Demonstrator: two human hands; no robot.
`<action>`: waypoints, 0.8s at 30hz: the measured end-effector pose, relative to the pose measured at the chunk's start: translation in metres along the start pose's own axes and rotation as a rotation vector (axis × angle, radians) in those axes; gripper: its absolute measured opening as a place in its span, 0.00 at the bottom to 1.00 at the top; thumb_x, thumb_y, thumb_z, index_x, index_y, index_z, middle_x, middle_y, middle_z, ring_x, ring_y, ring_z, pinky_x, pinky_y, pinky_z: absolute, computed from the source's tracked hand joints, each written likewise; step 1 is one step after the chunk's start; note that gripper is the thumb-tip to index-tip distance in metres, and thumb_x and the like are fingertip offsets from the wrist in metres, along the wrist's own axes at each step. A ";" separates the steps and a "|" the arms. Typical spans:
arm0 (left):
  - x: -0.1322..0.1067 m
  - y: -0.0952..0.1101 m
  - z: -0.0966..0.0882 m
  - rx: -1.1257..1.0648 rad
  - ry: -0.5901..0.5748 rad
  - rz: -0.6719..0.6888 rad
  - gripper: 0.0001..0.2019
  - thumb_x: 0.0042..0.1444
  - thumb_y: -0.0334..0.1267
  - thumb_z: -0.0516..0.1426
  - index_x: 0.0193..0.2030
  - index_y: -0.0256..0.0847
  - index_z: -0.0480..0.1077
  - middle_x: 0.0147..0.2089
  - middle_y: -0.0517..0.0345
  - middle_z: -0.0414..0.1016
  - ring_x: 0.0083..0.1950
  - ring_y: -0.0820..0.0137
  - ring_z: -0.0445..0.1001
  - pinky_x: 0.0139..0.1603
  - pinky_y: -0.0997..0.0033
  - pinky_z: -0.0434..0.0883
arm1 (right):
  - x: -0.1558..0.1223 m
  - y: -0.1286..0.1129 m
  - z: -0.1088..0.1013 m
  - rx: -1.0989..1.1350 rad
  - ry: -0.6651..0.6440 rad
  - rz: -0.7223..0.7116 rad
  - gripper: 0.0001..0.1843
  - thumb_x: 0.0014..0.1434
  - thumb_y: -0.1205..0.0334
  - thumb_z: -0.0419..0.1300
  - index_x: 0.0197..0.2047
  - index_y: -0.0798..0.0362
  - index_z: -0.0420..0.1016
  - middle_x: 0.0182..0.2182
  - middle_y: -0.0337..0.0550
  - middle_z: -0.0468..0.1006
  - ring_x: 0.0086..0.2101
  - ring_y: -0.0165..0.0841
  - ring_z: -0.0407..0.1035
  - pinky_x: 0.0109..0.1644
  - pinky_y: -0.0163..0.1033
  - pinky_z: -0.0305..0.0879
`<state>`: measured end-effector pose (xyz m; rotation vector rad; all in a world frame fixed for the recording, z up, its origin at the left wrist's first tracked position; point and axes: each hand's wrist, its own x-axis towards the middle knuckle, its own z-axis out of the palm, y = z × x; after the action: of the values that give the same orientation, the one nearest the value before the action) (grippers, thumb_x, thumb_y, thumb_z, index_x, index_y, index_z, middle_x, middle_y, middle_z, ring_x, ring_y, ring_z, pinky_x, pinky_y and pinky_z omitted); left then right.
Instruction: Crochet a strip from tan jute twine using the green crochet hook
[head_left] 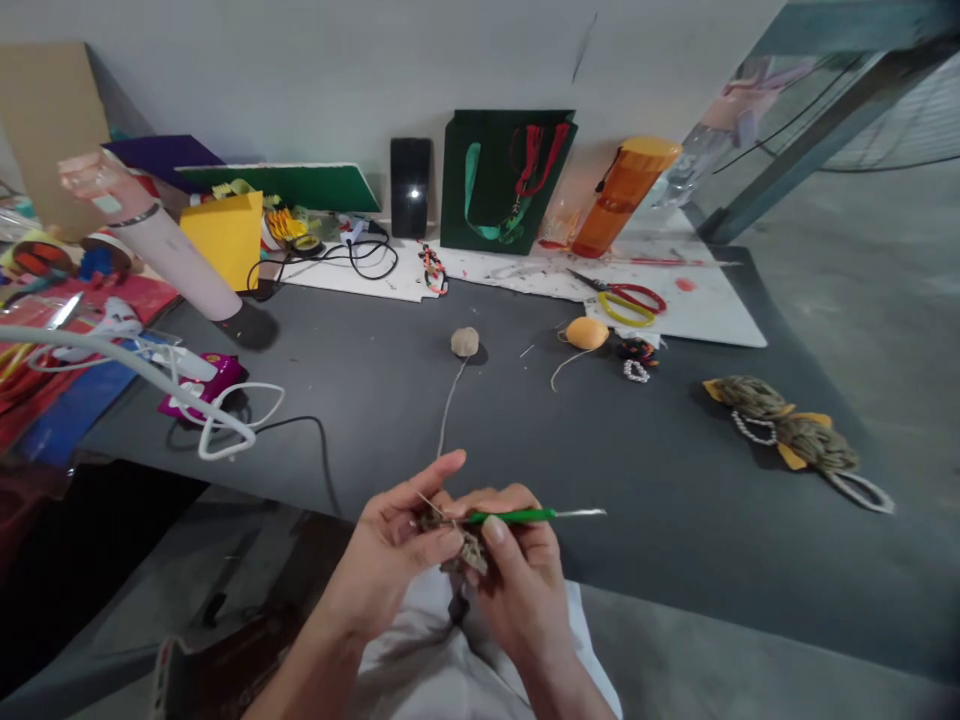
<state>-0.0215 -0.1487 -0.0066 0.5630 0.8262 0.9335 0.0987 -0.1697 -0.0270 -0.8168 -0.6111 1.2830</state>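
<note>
My left hand (390,540) pinches a small crocheted piece of olive-tan yarn (465,545) close to my lap. My right hand (521,570) grips a green-handled crochet hook (517,516), whose metal shaft points right. The two hands nearly touch, and the fingers hide part of the piece. A thin strand of yarn (448,410) rises from the work across the dark mat to a small tan yarn ball (464,342).
A dark grey mat (360,400) covers the table. Beyond it lie red-handled scissors (626,300), an orange ball (586,333), a beaded yarn piece (780,430), an orange bottle (622,200), a green bag (502,180), a black phone (410,187), and white cables (225,420).
</note>
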 end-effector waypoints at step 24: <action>-0.001 0.006 0.014 0.053 0.116 0.199 0.55 0.49 0.35 0.71 0.76 0.58 0.43 0.32 0.67 0.76 0.34 0.75 0.72 0.43 0.73 0.70 | 0.011 -0.020 0.006 -0.188 0.059 -0.054 0.10 0.59 0.55 0.69 0.34 0.52 0.78 0.28 0.42 0.83 0.12 0.20 0.54 0.12 0.25 0.52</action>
<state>-0.0127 -0.1475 0.0060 0.6500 0.9125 1.1377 0.1080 -0.1596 -0.0082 -0.9831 -0.7084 1.1606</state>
